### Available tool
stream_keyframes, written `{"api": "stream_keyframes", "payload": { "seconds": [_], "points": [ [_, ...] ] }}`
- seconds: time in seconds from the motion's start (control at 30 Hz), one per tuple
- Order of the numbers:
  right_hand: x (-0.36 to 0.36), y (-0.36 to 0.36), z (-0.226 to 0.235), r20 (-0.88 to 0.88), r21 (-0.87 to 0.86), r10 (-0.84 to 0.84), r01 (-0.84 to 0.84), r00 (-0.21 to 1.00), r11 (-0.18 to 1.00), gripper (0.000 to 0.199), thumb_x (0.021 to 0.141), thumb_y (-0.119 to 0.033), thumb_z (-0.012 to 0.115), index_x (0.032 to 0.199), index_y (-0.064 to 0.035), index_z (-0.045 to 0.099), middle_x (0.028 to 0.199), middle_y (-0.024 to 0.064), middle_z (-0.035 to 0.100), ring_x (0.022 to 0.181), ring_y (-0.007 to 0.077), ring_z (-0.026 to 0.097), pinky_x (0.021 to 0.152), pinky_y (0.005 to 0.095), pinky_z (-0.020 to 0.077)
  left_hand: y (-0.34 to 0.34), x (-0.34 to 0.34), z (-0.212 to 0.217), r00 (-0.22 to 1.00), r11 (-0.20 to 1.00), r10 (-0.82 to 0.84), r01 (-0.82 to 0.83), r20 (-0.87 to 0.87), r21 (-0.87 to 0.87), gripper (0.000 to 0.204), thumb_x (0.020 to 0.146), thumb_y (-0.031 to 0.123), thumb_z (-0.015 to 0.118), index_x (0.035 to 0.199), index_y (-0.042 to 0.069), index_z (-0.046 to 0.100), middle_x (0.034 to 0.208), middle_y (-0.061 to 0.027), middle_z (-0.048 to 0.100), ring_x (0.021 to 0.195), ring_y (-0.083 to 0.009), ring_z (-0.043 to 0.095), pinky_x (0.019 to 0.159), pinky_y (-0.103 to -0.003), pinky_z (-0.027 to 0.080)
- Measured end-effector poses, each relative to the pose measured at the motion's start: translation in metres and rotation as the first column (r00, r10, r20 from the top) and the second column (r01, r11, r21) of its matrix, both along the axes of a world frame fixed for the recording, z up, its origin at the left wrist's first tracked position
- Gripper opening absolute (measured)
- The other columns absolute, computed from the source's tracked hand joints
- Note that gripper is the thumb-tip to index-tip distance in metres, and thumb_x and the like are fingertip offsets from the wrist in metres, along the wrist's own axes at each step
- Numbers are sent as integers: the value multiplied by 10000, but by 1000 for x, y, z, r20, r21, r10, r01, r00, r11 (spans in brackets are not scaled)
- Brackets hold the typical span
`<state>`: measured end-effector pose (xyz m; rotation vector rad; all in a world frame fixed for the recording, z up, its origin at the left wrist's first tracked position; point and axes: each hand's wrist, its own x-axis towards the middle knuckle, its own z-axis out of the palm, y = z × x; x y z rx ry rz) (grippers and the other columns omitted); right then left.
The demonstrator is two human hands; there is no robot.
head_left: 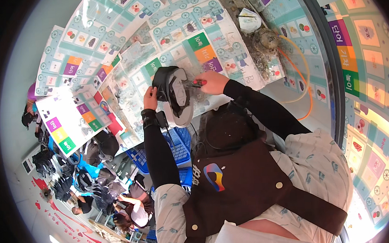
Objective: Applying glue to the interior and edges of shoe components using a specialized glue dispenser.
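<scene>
Between both hands (179, 90), shoe (175, 96) lengthwise upright

The person wears long, tight black sleeves (155, 145) under a pale grey short-sleeved shirt (320, 167) printed with small blue marks, and over it a dark brown apron (246, 185) with round pale buttons and a multicoloured chest emblem.

Open worktop (243, 44) right of the hands, blue crates (178, 144) close beneath, orange hose (304, 71) and debris pile (261, 43) far right.
</scene>
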<state>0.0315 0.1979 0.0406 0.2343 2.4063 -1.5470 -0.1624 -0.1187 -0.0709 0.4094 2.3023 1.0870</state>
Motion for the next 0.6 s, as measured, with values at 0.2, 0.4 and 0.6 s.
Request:
{"api": "stream_keyframes", "payload": {
  "seconds": [0.2, 0.4, 0.6],
  "points": [
    [-1, -15, -20, -39, 6, -37, 37, 999, 999, 312, 777, -146, 554, 1037, -48, 694, 934, 262, 681, 910, 477, 634, 798, 543, 491, -24, 11, -16, 994, 996, 77, -80, -74, -40, 292, 1034, 289, 604, 1071, -1, 596, 846, -46, 586, 780, -132, 495, 724, -307, 439],
    [10, -10, -18, -12, -44, -46, 45, 999, 998, 303, 779, -161, 570, 1028, -44, 698, 944, 253, 686, 924, 468, 635, 799, 530, 496, -12, 10, -7, 986, 992, -22, 0, -168, -127, 269, 1024, 278, 608, 1038, 9, 584, 764, -73, 578, 700, -163, 490, 678, -337, 439],
    [18, -12, -6, 10, -115, 123, -121, 992, 986, 307, 778, -160, 589, 1045, -50, 693, 913, 252, 681, 918, 459, 634, 787, 513, 500, -15, 11, -13, 986, 993, 31, -49, -163, -107, 273, 1012, 312, 613, 1048, 42, 612, 774, -130, 610, 703, -276, 582, 690, -383, 467]
  ]
}}
